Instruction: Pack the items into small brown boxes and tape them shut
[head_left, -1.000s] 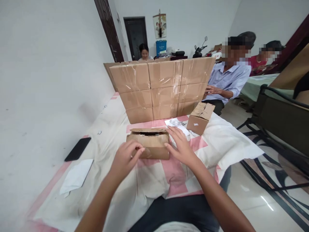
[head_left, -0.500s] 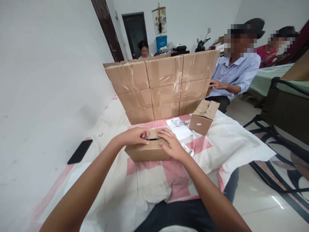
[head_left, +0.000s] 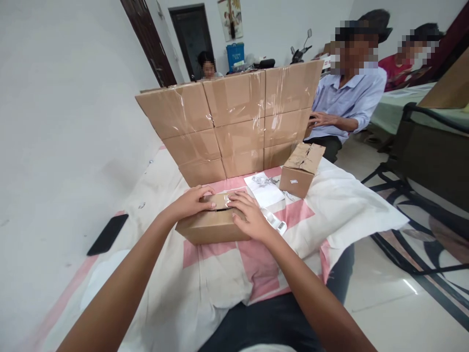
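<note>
Our box (head_left: 210,232) sits on the cloth (head_left: 216,274), just below the frame's centre. A second ago its flap (head_left: 219,199) stood up over a wide gap; now it lies lower and just a thin dark slit (head_left: 219,210) shows, so we judge the box nearly shut. Our left hand (head_left: 190,199) has come from the front onto the top, fingers and thumb apart; our right hand (head_left: 252,216) spreads over the top's right end, fingers apart. Our forearms (head_left: 128,266) slant in from the lower corners.
</note>
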`<state>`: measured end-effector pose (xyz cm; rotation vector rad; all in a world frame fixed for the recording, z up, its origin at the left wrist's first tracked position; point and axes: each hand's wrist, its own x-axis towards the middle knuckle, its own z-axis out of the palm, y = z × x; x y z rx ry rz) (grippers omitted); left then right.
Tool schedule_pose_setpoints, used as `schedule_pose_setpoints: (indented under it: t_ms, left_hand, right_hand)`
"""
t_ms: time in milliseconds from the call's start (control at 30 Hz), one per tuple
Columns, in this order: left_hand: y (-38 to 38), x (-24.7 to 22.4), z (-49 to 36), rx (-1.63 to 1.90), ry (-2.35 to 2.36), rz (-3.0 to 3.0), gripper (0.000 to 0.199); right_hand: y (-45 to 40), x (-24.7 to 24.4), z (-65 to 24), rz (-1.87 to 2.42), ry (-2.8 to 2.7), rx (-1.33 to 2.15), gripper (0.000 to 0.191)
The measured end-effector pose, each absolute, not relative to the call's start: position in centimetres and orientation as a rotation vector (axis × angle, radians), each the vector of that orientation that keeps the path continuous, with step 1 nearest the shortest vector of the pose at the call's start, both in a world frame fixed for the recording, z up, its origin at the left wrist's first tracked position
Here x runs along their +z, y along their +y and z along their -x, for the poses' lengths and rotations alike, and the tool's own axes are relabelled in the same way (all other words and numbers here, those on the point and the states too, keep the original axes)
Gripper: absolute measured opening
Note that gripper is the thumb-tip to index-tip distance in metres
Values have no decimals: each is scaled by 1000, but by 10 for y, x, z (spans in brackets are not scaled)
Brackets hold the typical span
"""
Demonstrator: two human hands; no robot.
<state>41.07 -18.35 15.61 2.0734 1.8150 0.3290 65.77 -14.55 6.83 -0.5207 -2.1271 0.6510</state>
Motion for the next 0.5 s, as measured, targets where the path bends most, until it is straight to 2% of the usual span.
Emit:
schedule_pose_setpoints:
  t_ms: [133, 233, 300, 367, 433, 500]
  left_hand:
    - [-191, 155, -420, 488, 1927, -2080, 42]
    - [-220, 148, -441, 867, 2175, -2147, 37]
    - [-243, 135, -462, 1171, 2257, -2222, 20]
    - [-261, 115, -487, 1368, 1917, -2549, 5]
    - [-266, 93, -514, 1350, 1507, -2797, 11]
    - [-259, 72, -542, 1328, 1222, -2912, 9]
  right_hand:
    - [-150, 76, -673, 508, -2140, 736, 32]
    - [-129, 83, -704, 568, -2014, 766, 36]
    - [-99, 84, -725, 727, -1893, 707, 31]
    - [-62, 82, -739, 962, -1925, 660, 27]
    - [-27, 76, -741, 1200, -2067, 629, 28]
    - [-1, 68, -735, 1335, -2179, 600, 32]
